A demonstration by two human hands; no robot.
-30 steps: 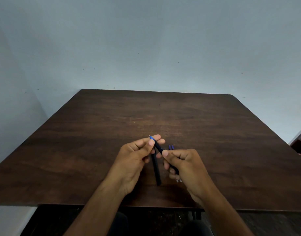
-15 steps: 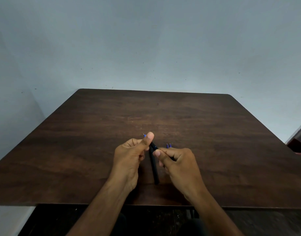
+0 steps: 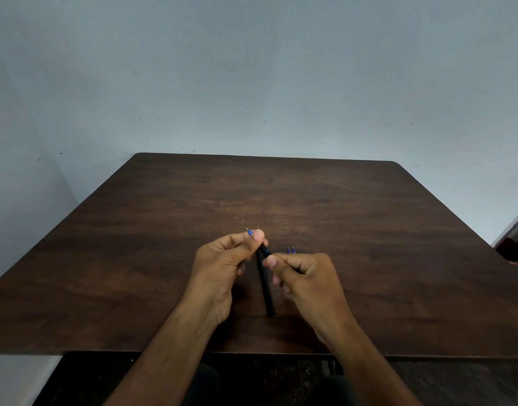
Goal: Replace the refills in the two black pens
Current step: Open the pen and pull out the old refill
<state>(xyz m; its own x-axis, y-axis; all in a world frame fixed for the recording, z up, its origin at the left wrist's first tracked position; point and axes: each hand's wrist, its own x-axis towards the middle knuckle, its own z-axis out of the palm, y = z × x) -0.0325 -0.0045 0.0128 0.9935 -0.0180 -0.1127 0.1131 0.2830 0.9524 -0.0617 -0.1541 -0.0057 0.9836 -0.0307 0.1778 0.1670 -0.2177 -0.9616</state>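
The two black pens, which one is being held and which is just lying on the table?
The black pen with the blue tip is gripped by both hands; the other pen lies untouched on the table between them.

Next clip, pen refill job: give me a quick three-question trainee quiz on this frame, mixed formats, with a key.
1. True or false: both hands hold the same black pen.
2. Which lies flat on the table? A) a second black pen B) scissors C) a notebook
3. Fill in: the tips of the spare refills beyond the right hand are ____ in colour.

Key:
1. True: left hand pinches the tip end of the held pen, right hand the barrel.
2. A: second pen on the table.
3. Blue: spare refills.
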